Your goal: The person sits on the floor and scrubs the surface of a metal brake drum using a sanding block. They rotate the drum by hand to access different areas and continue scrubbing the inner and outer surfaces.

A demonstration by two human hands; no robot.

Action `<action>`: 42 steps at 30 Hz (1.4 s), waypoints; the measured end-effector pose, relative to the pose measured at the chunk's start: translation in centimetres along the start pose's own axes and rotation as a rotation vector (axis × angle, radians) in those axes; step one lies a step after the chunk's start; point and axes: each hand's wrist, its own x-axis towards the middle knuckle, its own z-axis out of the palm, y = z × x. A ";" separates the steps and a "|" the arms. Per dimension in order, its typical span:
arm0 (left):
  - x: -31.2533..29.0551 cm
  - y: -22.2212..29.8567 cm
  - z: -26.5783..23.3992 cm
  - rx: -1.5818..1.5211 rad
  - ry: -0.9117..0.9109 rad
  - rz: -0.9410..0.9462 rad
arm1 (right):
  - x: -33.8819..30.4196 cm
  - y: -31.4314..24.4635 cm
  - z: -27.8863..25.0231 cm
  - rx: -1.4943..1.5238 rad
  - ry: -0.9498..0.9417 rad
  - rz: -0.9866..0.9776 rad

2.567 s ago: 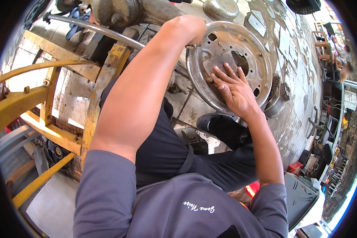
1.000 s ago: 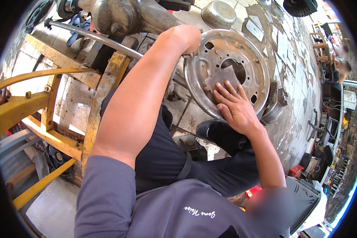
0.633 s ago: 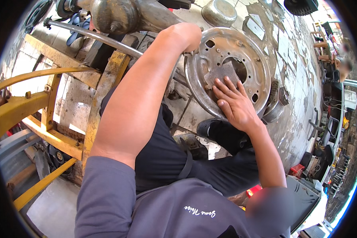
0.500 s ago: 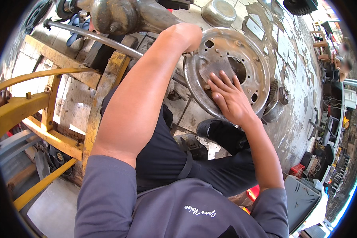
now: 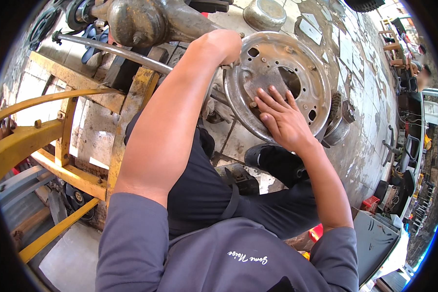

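A round, rust-stained brake backing plate (image 5: 311,73) stands tilted in front of me, with a hole in its middle and smaller holes and bolts around it. My right hand (image 5: 284,117) lies flat on it, fingers stretched over a thin dark sheet (image 5: 267,83) that looks like sandpaper. At the plate's upper left edge is my left hand (image 5: 228,46), wrist bent and fingers curled down at the rim. Most of those fingers are hidden behind the hand. A metal rod (image 5: 117,52) runs behind my left forearm toward the plate.
A heavy axle housing (image 5: 138,22) lies at the upper left, above a yellow metal frame (image 5: 63,126). A round metal pan (image 5: 265,14) sits beyond the plate. Right of it are a brush (image 5: 335,106) and a metal drum-shaped part (image 5: 343,127). Grey bin (image 5: 374,238) at right.
The view has shifted slightly. My right hand stays on the dark sheet in nearly the same place, and my left hand stays at the plate's edge.
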 end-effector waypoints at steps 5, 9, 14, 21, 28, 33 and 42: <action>-0.2 0.1 -0.2 0.010 -0.012 0.015 | -1.8 0.1 -0.2 -0.072 -0.046 0.024; -0.2 0.5 -0.3 0.032 -0.014 0.018 | 0.1 -0.4 0.4 -0.040 0.030 0.004; 0.4 -0.5 0.3 0.010 0.005 0.024 | -2.3 -0.2 -0.3 -0.087 -0.046 0.016; 0.0 0.3 -0.2 0.040 0.004 0.053 | 0.2 -0.5 0.3 -0.069 0.037 0.007; -0.9 1.0 -0.6 -0.005 0.000 -0.003 | -2.1 -0.7 -0.5 -0.120 -0.026 0.033; 0.3 0.3 -0.1 0.075 -0.014 0.028 | 0.0 -0.9 -0.1 -0.086 0.027 0.017; -0.5 0.8 -0.3 0.070 -0.014 0.016 | 0.8 -1.0 0.1 -0.083 -0.002 0.026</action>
